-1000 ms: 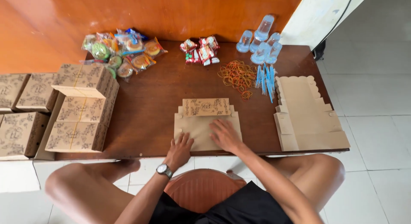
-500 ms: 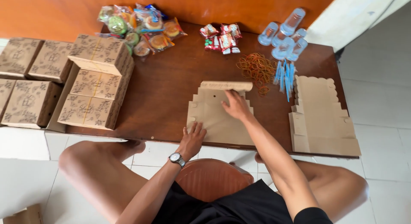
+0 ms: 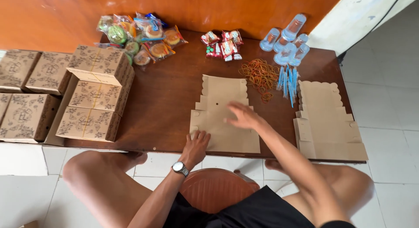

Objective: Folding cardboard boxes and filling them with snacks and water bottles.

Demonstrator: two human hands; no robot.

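A flat brown cardboard box blank (image 3: 222,106) lies unfolded on the dark wooden table (image 3: 166,101) in front of me. My left hand (image 3: 196,146), with a watch on the wrist, presses flat on the blank's near left corner. My right hand (image 3: 242,116) rests palm down on the middle of the blank, fingers spread. Neither hand grips anything.
A stack of flat box blanks (image 3: 327,123) lies at the right. Folded printed boxes (image 3: 94,93) are piled at the left. At the back lie snack packets (image 3: 139,36), red candy packets (image 3: 221,45), rubber bands (image 3: 259,74), blue straws (image 3: 288,82) and water cups (image 3: 288,38).
The folded blank has been opened out flat on the table. My right hand moved from its far flap back to the middle; my left hand stays on the near edge.
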